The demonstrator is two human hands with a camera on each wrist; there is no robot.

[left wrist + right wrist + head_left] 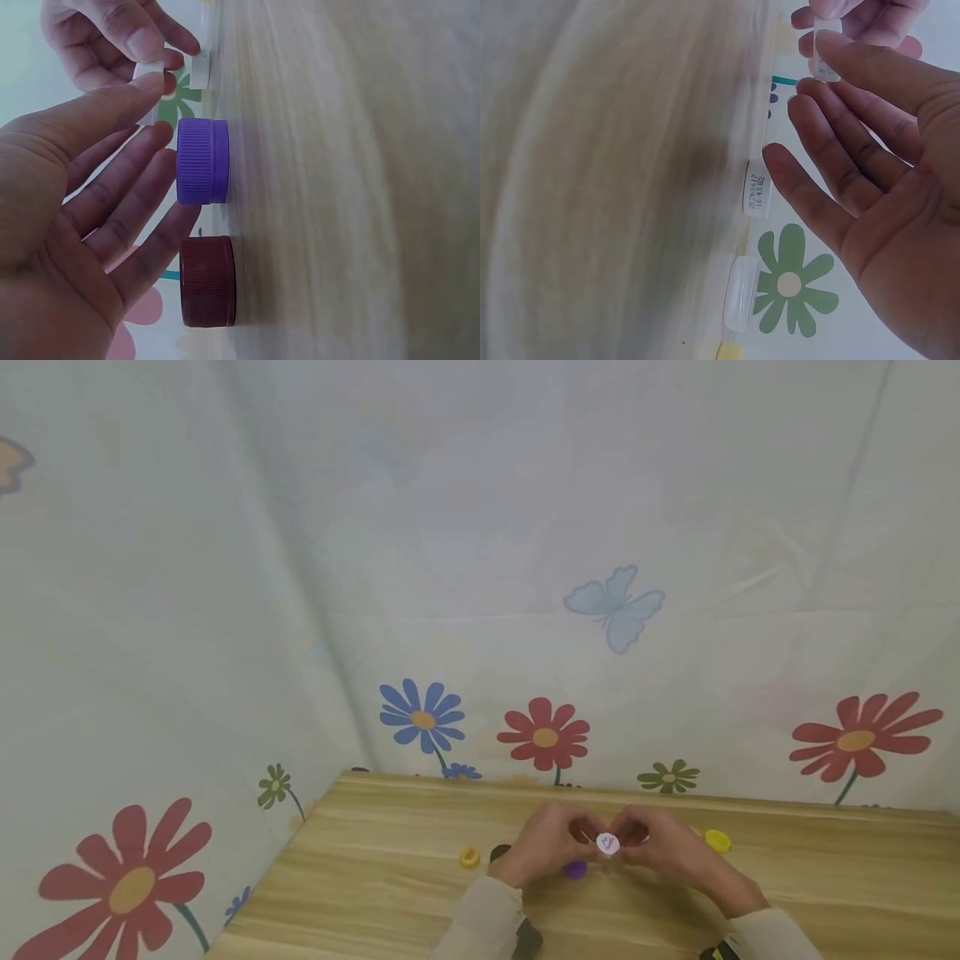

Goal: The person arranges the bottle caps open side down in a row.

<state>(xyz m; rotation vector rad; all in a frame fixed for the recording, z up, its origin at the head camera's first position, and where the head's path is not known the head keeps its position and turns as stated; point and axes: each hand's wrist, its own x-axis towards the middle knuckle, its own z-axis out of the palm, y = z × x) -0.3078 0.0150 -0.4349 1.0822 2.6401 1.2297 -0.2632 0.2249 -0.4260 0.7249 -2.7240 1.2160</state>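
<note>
Between the two hands, above the wooden table, is a small white bottle cap (608,843) with a pink and blue print on its round face. My left hand (546,842) pinches one side of it with thumb and fingertips, and my right hand (666,845) pinches the other. Below the left fingers a ribbed purple bottle cap (201,161) stands on the table, with a dark red bottle cap (208,282) beside it. Under the right fingers sits a white cap (757,187) with printed digits on its side, near a ribbed whitish cap (741,294).
On the wooden table (360,860) an orange-yellow cap (469,857) lies to the left and a yellow cap (717,841) to the right of the hands. A cloth backdrop (480,527) printed with flowers and a butterfly hangs behind the table and along its left side.
</note>
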